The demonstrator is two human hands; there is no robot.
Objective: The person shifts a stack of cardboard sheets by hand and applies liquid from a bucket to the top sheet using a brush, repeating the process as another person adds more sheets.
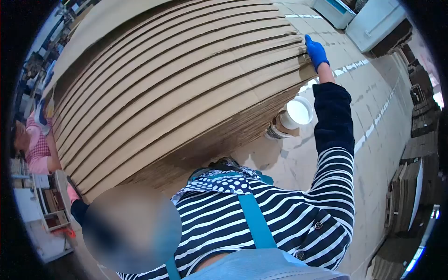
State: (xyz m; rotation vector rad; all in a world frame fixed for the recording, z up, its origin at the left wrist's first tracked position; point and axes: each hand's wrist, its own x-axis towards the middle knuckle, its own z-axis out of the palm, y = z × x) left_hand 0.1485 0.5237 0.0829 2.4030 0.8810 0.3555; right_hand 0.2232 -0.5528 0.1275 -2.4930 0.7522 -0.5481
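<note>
A wide stack of brown cardboard sheets (186,70) lies before me, fanned so their long edges form overlapping steps. My right hand (317,52), in a blue glove, is at the right ends of the sheets. Its thumb points up and its fingers are curled at the edge, partly hidden. At the near left corner, my left hand (73,192) shows only in part beyond the blurred patch. It appears closed around a dark, narrow, brush-like tool (74,185), which touches or lies very near the sheets. A white bucket (298,112) with white contents stands below my right hand.
Across the left end of the stack is a co-worker in pink (39,144), with a gloved hand (41,114) near the sheets. Cardboard piles (403,196) line the right side. A white cabinet (375,23) stands at the upper right. White lines mark the floor (373,98).
</note>
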